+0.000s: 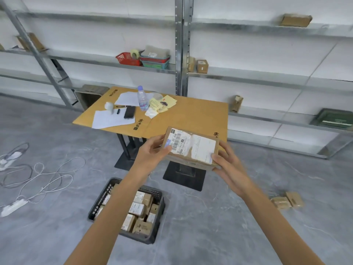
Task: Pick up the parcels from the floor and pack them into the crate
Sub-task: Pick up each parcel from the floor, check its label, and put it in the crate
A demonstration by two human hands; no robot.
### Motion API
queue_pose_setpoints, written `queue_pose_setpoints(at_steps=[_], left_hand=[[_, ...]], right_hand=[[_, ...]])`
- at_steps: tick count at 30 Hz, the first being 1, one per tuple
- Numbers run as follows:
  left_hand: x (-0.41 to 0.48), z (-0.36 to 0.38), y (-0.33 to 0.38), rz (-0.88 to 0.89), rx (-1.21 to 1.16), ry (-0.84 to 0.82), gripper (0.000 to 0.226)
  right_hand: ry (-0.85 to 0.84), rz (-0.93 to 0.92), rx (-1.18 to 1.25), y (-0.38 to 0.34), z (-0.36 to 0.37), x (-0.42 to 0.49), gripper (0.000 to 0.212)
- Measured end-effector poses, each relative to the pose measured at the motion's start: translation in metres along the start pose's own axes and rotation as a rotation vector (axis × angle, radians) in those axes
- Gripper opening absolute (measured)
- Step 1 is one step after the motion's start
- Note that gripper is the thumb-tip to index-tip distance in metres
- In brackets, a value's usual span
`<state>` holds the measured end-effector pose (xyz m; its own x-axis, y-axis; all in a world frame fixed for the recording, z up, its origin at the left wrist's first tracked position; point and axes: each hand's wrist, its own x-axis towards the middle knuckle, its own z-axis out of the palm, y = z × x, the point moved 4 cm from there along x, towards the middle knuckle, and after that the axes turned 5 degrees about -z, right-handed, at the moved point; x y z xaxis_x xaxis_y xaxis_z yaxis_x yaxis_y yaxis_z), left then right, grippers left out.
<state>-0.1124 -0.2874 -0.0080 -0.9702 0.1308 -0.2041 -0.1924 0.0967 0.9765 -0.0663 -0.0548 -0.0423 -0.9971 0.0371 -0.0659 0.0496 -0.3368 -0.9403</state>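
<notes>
I hold a flat brown cardboard parcel (pixel 191 148) with white shipping labels at chest height, in front of the table's near edge. My left hand (pixel 150 152) grips its left end and my right hand (pixel 227 163) grips its right end. Below my left forearm a black slatted crate (pixel 154 240) stands on the grey floor, with several small brown parcels inside. Two more small brown parcels (pixel 287 201) lie on the floor to the right.
A table (pixel 191 115) covered in cardboard carries papers, a water bottle (pixel 142 98), a phone and pens. Metal shelving (pixel 180 54) lines the wall behind, holding baskets and a few boxes. White cables and a power strip (pixel 13 207) lie on the floor at left.
</notes>
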Motion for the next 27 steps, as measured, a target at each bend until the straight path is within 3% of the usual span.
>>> queue_pose_setpoints(at_steps=[5, 17, 24, 27], left_hand=[[-0.003, -0.065, -0.019, 0.014, 0.023, -0.001, 0.031], [0.049, -0.243, -0.07, -0.023, 0.109, -0.057, 0.03], [0.112, -0.264, -0.104, -0.127, 0.128, -0.073, 0.028], [0.148, -0.255, -0.124, -0.216, -0.005, -0.012, 0.036]], right_hand=[[-0.031, 0.051, -0.083, 0.027, 0.055, 0.009, 0.056], [0.02, 0.138, -0.149, 0.127, 0.204, 0.062, 0.049], [0.133, 0.288, -0.236, 0.177, 0.216, 0.095, 0.034], [0.107, 0.393, -0.183, 0.197, 0.211, 0.119, 0.039]])
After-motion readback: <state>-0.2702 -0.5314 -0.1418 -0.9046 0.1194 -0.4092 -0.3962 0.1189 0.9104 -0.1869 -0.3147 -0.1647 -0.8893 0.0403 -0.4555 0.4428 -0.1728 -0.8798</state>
